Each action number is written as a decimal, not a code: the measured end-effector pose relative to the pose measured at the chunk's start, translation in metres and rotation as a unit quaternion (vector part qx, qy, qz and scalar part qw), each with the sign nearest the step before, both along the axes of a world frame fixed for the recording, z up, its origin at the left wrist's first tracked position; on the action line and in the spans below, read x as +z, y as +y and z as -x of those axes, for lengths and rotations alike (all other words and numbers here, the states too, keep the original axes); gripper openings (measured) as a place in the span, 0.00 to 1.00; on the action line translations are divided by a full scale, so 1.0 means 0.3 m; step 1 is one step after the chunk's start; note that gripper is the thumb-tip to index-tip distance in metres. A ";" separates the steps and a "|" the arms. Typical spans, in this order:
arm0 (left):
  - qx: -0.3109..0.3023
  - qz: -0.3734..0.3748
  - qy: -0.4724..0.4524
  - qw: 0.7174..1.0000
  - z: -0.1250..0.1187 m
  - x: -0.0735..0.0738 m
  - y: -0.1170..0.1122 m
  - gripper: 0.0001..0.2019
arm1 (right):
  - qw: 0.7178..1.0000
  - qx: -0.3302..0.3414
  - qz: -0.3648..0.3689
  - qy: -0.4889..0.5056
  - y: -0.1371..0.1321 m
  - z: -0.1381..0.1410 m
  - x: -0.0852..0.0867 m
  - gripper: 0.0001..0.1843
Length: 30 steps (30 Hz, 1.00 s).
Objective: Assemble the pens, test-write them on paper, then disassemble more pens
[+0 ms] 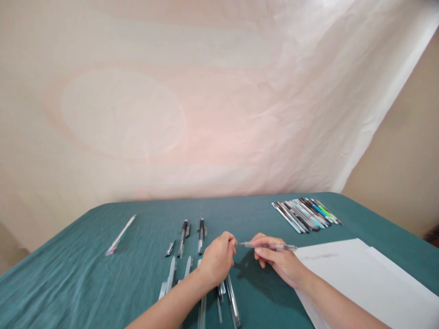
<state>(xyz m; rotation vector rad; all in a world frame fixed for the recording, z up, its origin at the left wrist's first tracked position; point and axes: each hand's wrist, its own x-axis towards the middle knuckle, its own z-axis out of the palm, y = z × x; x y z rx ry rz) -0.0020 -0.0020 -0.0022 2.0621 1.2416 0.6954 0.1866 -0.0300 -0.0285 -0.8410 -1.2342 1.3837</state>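
In the head view, my right hand [274, 256] pinches a slim clear-barrelled pen [283, 247]. The pen lies almost level, with its narrow tip turned left. My left hand [219, 257] is curled closed right at that tip. Whatever its fingers hold is hidden, and I cannot tell whether they touch the tip. Under and around my left forearm lie several clear pens and parts, among them a long clear pen [233, 301]. Farther back are two dark-topped pens, one left [183, 238] and one right [200, 235], with a small pen cap [170, 248] beside them.
White paper sheets [363, 278] with faint scribbles lie under my right forearm. A row of several pens [307, 214] rests at the back right. One white pen [120, 235] lies alone on the left of the green tablecloth [68, 269]. A pale sheet [219, 114] hangs behind.
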 end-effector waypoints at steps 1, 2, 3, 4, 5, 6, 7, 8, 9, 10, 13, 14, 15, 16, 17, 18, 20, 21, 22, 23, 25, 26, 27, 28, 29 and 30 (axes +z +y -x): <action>-0.003 0.008 -0.014 1.000 0.000 0.000 0.003 0.11 | 1.000 -0.001 0.005 0.006 0.001 -0.001 -0.001 0.06; -0.006 0.019 -0.031 0.999 0.001 0.002 0.007 0.11 | 1.000 -0.002 0.010 0.013 0.001 -0.001 -0.001 0.06; -0.009 0.031 -0.051 0.998 0.001 0.004 0.010 0.11 | 1.000 -0.003 0.016 0.020 0.002 -0.002 -0.002 0.06; -0.012 0.041 -0.071 0.997 0.001 0.006 0.013 0.12 | 0.999 -0.004 0.021 0.025 0.002 -0.002 -0.002 0.06; -0.015 0.051 -0.090 0.995 0.002 0.009 0.015 0.12 | 0.999 -0.004 0.025 0.030 0.002 -0.003 -0.002 0.06; -0.017 0.060 -0.105 0.992 0.002 0.011 0.016 0.12 | 0.999 -0.003 0.029 0.034 0.002 -0.003 -0.002 0.06; -0.020 0.072 -0.117 0.990 0.001 0.013 0.017 0.13 | 0.999 -0.002 0.031 0.037 0.002 -0.003 0.000 0.06; -0.022 0.086 -0.125 0.988 0.001 0.014 0.018 0.13 | 0.999 -0.001 0.033 0.038 0.001 -0.003 0.001 0.06; -0.024 0.104 -0.131 0.986 0.000 0.014 0.019 0.14 | 0.999 0.000 0.033 0.038 0.001 -0.003 0.004 0.06; -0.024 0.122 -0.135 0.983 0.000 0.014 0.020 0.14 | 0.999 0.001 0.034 0.037 0.000 -0.003 0.006 0.06; -0.022 0.164 -0.146 0.975 -0.002 0.011 0.023 0.16 | 0.999 0.005 0.033 0.038 -0.003 -0.003 0.012 0.06; -0.021 0.172 -0.148 0.974 -0.002 0.011 0.024 0.16 | 0.999 0.007 0.033 0.037 -0.004 -0.004 0.013 0.06; -0.020 0.178 -0.150 0.972 -0.002 0.012 0.024 0.17 | 0.999 0.008 0.033 0.036 -0.004 -0.004 0.014 0.06; -0.019 0.183 -0.150 0.971 -0.001 0.013 0.025 0.17 | 0.999 0.009 0.032 0.035 -0.004 -0.004 0.013 0.06; -0.017 0.187 -0.150 0.971 -0.001 0.014 0.024 0.17 | 0.999 0.010 0.030 0.034 -0.003 -0.004 0.013 0.06; -0.016 0.189 -0.150 0.970 -0.001 0.016 0.023 0.17 | 0.999 0.010 0.028 0.032 -0.003 -0.005 0.012 0.06; -0.016 0.189 -0.150 0.970 -0.001 0.020 0.021 0.17 | 0.999 0.010 0.022 0.031 -0.001 -0.005 0.010 0.06; -0.017 0.186 -0.148 0.971 -0.001 0.022 0.020 0.17 | 0.999 0.011 0.019 0.032 -0.001 -0.004 0.009 0.06; -0.016 0.183 -0.146 0.972 -0.001 0.024 0.020 0.17 | 0.999 0.011 0.017 0.032 -0.001 -0.004 0.008 0.06; -0.016 0.179 -0.142 0.973 -0.001 0.025 0.019 0.17 | 0.999 0.012 0.015 0.033 -0.001 -0.004 0.008 0.06; -0.015 0.175 -0.132 0.976 -0.002 0.026 0.020 0.17 | 0.999 0.014 0.011 0.035 -0.003 -0.002 0.008 0.05; -0.014 0.174 -0.127 0.976 -0.002 0.025 0.020 0.17 | 0.999 0.015 0.008 0.034 -0.003 -0.002 0.008 0.05; -0.015 0.174 -0.122 0.977 -0.003 0.025 0.021 0.17 | 0.999 0.016 0.005 0.034 -0.004 -0.001 0.008 0.04; -0.015 0.174 -0.119 0.977 -0.003 0.024 0.021 0.17 | 0.999 0.018 0.003 0.032 -0.005 -0.001 0.008 0.04; -0.014 0.173 -0.116 0.978 -0.003 0.022 0.022 0.17 | 0.999 0.020 0.001 0.029 -0.005 0.000 0.007 0.04; -0.014 0.172 -0.112 0.979 -0.004 0.020 0.022 0.17 | 0.999 0.021 0.000 0.027 -0.005 0.000 0.007 0.04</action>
